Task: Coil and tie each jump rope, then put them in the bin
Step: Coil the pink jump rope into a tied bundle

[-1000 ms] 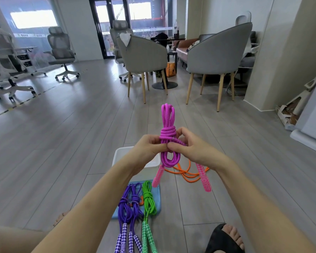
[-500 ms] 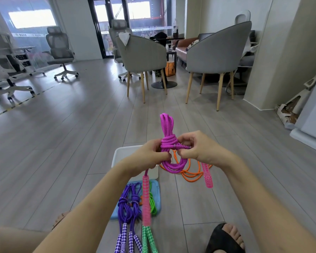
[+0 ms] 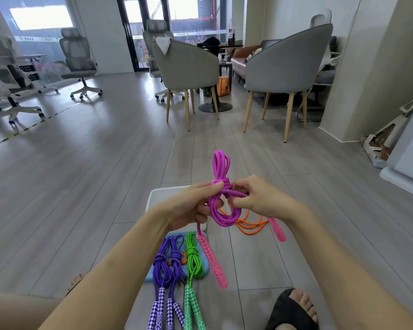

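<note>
Up in the air between both hands, the pink rope (image 3: 221, 198) is bundled into a coil with a wrap around its middle. Its top loops stand above the hands and its lower loops hang below them. The left hand (image 3: 191, 206) grips the coil at the wrap, thumb on top and fingers curled behind. The right hand (image 3: 258, 198) pinches a rope strand just right of the wrap, fingers curled round it. One pink handle (image 3: 212, 260) dangles below the left hand, over the floor in front of the blue lid; the other handle (image 3: 277, 231) hangs below the right wrist.

A white bin (image 3: 160, 195) sits on the floor behind the left hand, mostly hidden by it. Nearer the person, a blue lid (image 3: 153, 276) lies flat with two tied ropes on it: a purple rope (image 3: 167, 270) on the left and a green rope (image 3: 193, 258) beside it, their patterned handles reaching off the lid toward the person. An orange rope (image 3: 248, 225) lies loose on the floor to the right of the bin, partly behind the pink coil.

A foot in a black sandal (image 3: 289, 310) rests on the floor at lower right. Grey chairs (image 3: 186, 63) stand farther back in the room.
</note>
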